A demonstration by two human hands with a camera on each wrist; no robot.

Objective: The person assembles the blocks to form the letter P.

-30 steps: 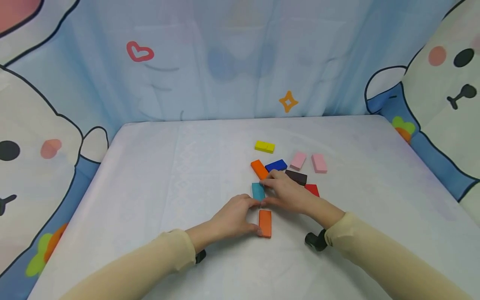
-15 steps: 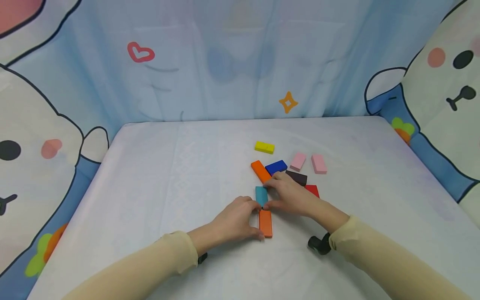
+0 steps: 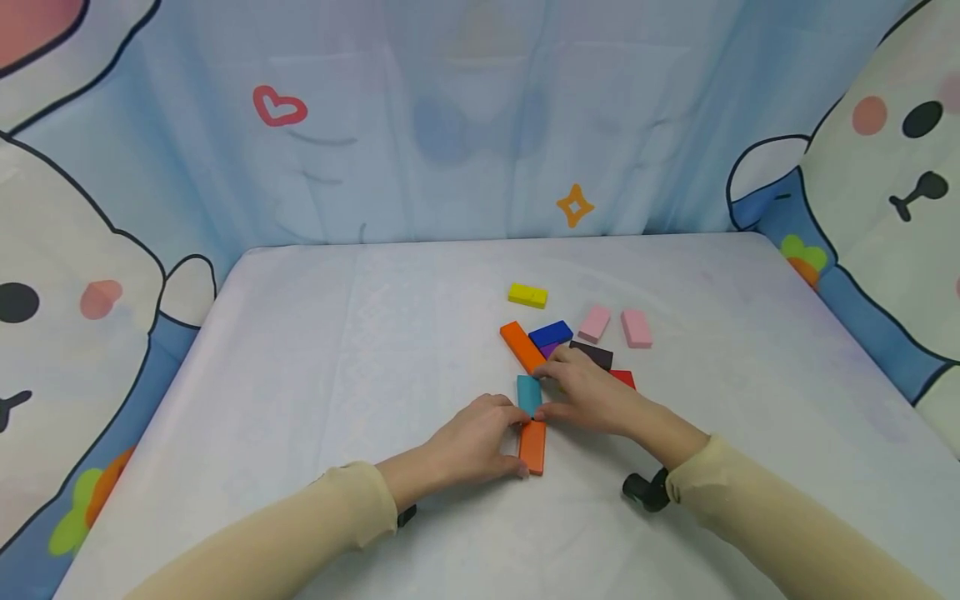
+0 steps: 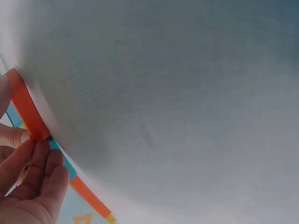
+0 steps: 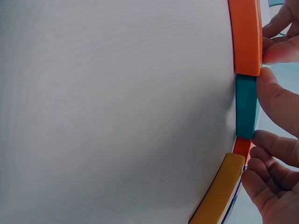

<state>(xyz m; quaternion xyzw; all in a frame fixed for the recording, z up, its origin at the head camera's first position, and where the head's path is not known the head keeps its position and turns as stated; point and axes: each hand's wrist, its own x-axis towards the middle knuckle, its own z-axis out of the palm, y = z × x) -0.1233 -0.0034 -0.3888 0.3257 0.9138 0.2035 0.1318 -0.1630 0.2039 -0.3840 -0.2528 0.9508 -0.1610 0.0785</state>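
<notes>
My left hand (image 3: 480, 437) pinches a near orange block (image 3: 533, 452) lengthwise, thumb at its near end and fingertips at its far end. My right hand (image 3: 588, 396) holds a teal block (image 3: 528, 392) by its two ends, between thumb and index finger. The two blocks lie flat in a line, end to end, with the fingertips of both hands meeting at the joint. In the right wrist view, the teal block (image 5: 246, 105) butts against the orange block (image 5: 247, 39). Another orange block (image 3: 521, 344) slants away from the teal block's far end.
Beyond the right hand lie blue (image 3: 551, 333), purple (image 3: 550, 350), black (image 3: 592, 355) and red (image 3: 624, 378) blocks. Farther back are two pink blocks (image 3: 595, 323) and a yellow block (image 3: 528, 295). A mustard block (image 5: 218, 191) shows below the right fingers in the right wrist view.
The right hand has slid the teal block right and toward the person, closing the gap to the near orange block. The left hand has shifted slightly right, still at the orange block.
</notes>
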